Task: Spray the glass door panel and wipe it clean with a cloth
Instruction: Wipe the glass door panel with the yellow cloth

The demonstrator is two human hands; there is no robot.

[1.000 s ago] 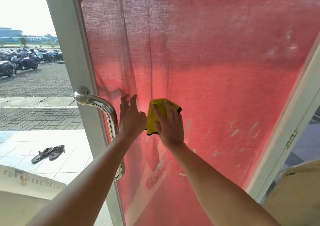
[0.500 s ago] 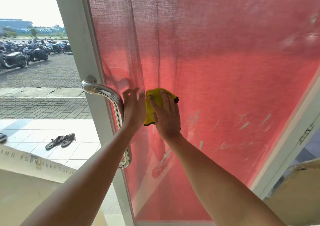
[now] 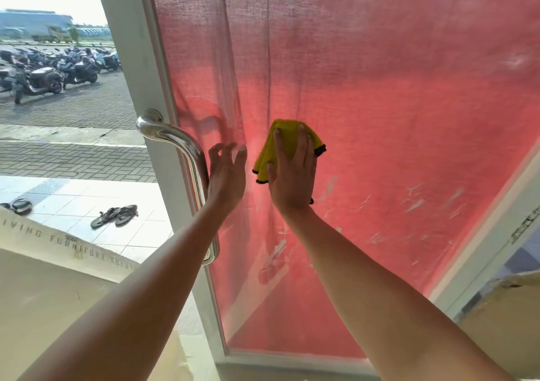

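wiping step in hand: right hand (image 3: pixel 293 176) pressed flat, fingers spread, pinning a yellow cloth (image 3: pixel 287 139) against the glass door panel (image 3: pixel 394 123), roughly mid-height, a bit right of the door handle (image 3: pixel 187 158). right grip isn't a closed grasp, it's an open palm holding the cloth to the glass by pressure; cloth is folded, top and left edge stick out past the fingers. left hand (image 3: pixel 226 173) empty, fingers loosely open and slightly curled, fingertips at or just off the glass between handle and cloth — cannot tell if it touches. looks like it steadies the door. no spray bottle in view, so spraying judged done or the bottle is out of shot.

red fabric hangs behind the glass, so smears read as pale marks. white streaks (image 3: pixel 415 202) sit lower right of the cloth and more below the right wrist; that area still looks dirty.

doing it well, judgement: keep palm pressure even so the cloth doesn't slip out under the fingers, work overlapping passes down and right toward the streaks, refold to a clean face when it loads up. door stands ajar, so bracing with the left hand near the handle should stop it swinging under the push. watch the frame (image 3: pixel 137 59) edge, dirt collects there.
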